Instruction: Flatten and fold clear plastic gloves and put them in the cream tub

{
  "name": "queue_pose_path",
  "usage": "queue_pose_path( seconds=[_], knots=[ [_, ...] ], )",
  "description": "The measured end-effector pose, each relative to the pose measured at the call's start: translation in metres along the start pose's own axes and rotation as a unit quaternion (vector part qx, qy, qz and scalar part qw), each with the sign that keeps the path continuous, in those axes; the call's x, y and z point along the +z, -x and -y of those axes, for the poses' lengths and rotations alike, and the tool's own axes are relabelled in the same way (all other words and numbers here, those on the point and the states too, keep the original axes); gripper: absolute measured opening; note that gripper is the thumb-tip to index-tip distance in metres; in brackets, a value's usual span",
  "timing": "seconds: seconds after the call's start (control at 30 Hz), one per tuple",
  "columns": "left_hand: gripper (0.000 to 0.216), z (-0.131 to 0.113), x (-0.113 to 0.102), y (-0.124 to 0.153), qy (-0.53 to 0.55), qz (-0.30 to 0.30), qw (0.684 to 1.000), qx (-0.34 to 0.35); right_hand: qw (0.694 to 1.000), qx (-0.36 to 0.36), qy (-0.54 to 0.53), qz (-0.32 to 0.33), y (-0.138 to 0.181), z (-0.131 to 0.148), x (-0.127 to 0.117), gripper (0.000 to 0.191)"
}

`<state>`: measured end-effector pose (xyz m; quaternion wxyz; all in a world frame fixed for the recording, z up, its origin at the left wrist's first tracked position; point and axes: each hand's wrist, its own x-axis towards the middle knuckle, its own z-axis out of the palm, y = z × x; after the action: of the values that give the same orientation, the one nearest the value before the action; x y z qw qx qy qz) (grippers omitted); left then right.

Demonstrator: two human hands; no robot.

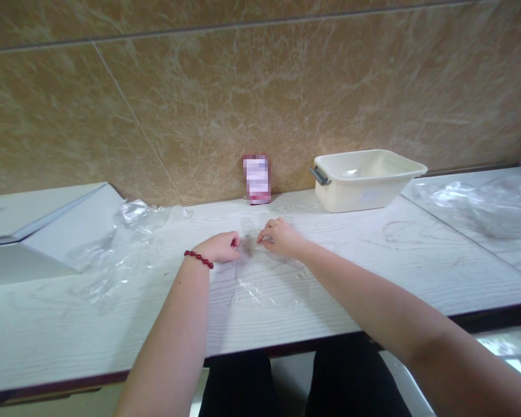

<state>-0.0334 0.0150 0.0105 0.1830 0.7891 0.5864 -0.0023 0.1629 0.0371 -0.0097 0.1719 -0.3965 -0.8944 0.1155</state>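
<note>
A clear plastic bag point(260, 293) lies on the worktop in front of me, its upper edge between my two hands. My left hand point(220, 248), with a red bead bracelet point(198, 258) at the wrist, is closed with thumb and forefinger pinching the left side of that edge. Opposite it, a short gap away, the curled fingertips of my right hand point(282, 236) pinch the bag's right side. The film is so transparent that its exact outline and the grip points are hard to make out.
Against the marbled wall leans a small red-and-white card or packet point(257, 179), its face blurred. To its right stands a cream plastic bin point(351, 194) with a grey handle. Crumpled clear plastic point(499, 200) lies far right, more film point(132, 231) beside a white box point(82, 226) at left.
</note>
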Motion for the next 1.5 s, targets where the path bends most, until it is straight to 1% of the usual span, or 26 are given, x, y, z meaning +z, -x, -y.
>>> queue_pose_path(
  seconds=[0.1,0.2,0.3,0.37,0.4,0.67,0.73,0.9,1.2,1.27,1.43,1.5],
  knots=[
    [0.017,0.005,-0.003,0.001,0.028,0.0,1.0,0.005,1.0,-0.015,-0.001,-0.002,-0.002,-0.003,0.001,0.019],
    [0.029,0.012,-0.006,0.0,0.037,-0.023,0.999,0.01,1.0,-0.02,-0.002,0.001,-0.005,-0.004,-0.001,0.021],
    [0.039,0.018,-0.005,-0.003,0.013,-0.058,0.997,0.047,1.0,-0.02,-0.004,-0.003,-0.006,-0.005,-0.001,0.022],
    [0.043,0.02,-0.004,-0.004,-0.002,-0.058,0.995,0.076,1.0,-0.025,-0.005,-0.008,-0.006,-0.005,0.0,0.022],
    [0.045,0.02,-0.002,-0.005,-0.009,-0.051,0.996,0.08,1.0,-0.026,-0.005,-0.01,-0.006,-0.006,0.0,0.022],
    [0.056,0.023,0.004,-0.008,-0.075,-0.006,0.997,0.011,1.0,-0.018,0.019,-0.013,-0.007,-0.009,0.003,0.023],
    [0.058,0.024,0.004,-0.009,-0.082,0.006,0.997,0.006,0.999,-0.004,0.027,-0.016,-0.007,-0.009,0.003,0.024],
    [0.061,0.023,0.003,-0.008,-0.087,0.029,0.996,-0.005,0.997,0.05,0.03,-0.048,-0.006,-0.008,-0.001,0.025],
    [0.062,0.024,0.001,-0.008,-0.085,0.051,0.995,-0.013,0.992,0.114,0.056,0.025,-0.003,-0.01,-0.001,0.027],
    [0.061,0.024,0.001,-0.008,-0.078,0.048,0.996,-0.009,0.991,0.115,0.06,0.028,-0.003,-0.011,-0.002,0.027],
    [0.058,0.027,0.002,-0.008,-0.052,0.031,0.998,0.001,0.994,0.089,0.06,0.003,-0.004,-0.011,-0.003,0.025],
    [0.058,0.028,0.003,-0.008,-0.046,0.027,0.999,0.003,0.994,0.086,0.064,0.012,-0.004,-0.011,-0.003,0.026]
  ],
)
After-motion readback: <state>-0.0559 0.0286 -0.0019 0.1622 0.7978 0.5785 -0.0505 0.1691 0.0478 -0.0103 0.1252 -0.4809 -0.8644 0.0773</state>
